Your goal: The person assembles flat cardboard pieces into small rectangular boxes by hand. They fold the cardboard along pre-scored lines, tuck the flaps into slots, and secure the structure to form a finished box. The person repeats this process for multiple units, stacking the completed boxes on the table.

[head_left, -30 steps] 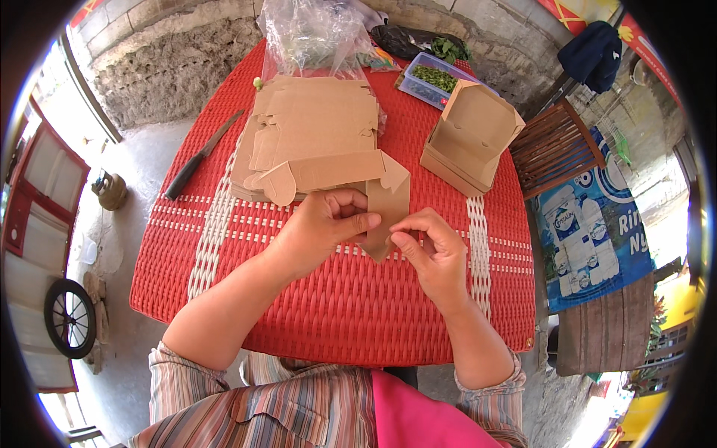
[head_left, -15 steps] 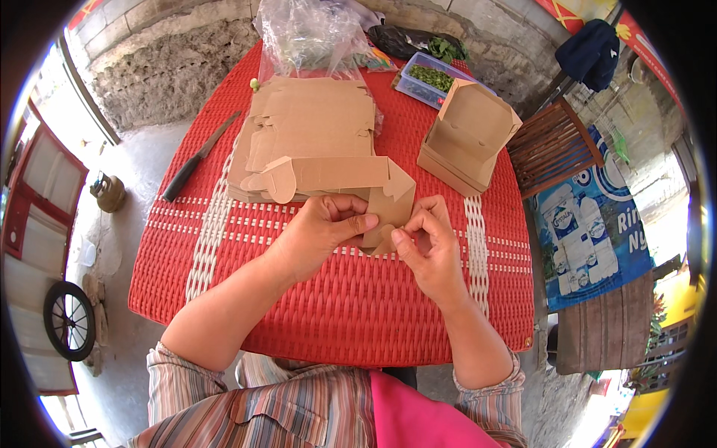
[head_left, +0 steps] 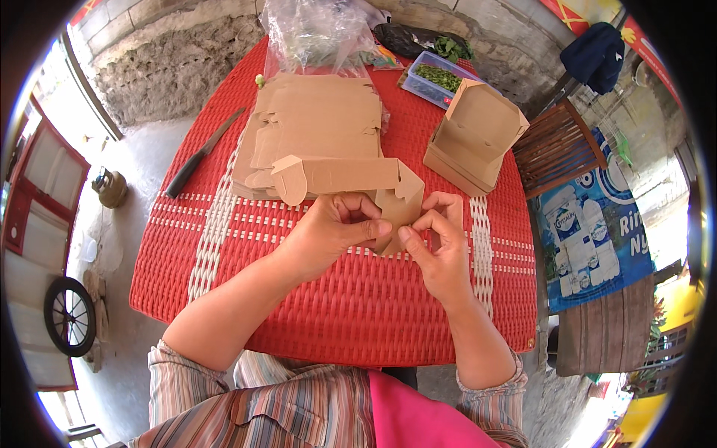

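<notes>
A brown cardboard box [head_left: 343,174], partly folded, is held up over the front of the table. My left hand [head_left: 336,228] pinches its near panel between thumb and fingers. On the panel's right edge my right hand [head_left: 439,243] closes its thumb and fingertips. The box's long wall stands up, and a rounded tab sticks out at its left end. Just behind lies a stack of flat cardboard box blanks [head_left: 325,119]. To the right an assembled cardboard box [head_left: 478,138] rests with its lid raised and nothing visible inside.
A dark-handled knife [head_left: 196,160] lies at the left of the red woven table [head_left: 299,321]. Toward the back are a clear plastic bag [head_left: 317,37], a plastic tub [head_left: 437,78] of chopped greens and a black bag [head_left: 411,39]. A wooden chair [head_left: 564,145] stands right of the table.
The rounded flap at the near panel's lower right, sticking out before, now lies folded in against it. Both hands keep their hold on the box. The whole view has shifted slightly.
</notes>
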The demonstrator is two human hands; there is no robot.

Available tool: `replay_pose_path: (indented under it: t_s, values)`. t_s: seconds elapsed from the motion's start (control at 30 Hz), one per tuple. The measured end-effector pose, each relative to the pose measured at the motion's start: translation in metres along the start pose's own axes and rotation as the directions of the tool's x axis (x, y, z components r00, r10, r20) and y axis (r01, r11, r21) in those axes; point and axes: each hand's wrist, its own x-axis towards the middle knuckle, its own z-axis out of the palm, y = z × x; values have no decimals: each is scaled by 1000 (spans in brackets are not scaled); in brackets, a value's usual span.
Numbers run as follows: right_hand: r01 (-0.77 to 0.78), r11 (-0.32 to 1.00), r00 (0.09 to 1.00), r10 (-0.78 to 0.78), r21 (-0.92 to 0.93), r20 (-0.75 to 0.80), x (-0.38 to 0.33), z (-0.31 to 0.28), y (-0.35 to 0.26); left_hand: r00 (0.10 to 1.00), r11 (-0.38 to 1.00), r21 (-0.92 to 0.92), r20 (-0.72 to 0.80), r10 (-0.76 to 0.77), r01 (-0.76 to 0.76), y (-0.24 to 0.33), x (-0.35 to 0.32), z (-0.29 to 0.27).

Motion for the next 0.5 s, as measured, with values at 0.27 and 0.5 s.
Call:
replay_pose_path:
  t_s: [0.27,0.5]
  values:
    - [-121,959,992,108,256,64,5,-4,5,993,995,-101,-117,-11,-1,10,1,2]
    - [-50,984,999,51,169,-4,-1,2,2,994,998,-60,-108,11,-17,6,0,4]
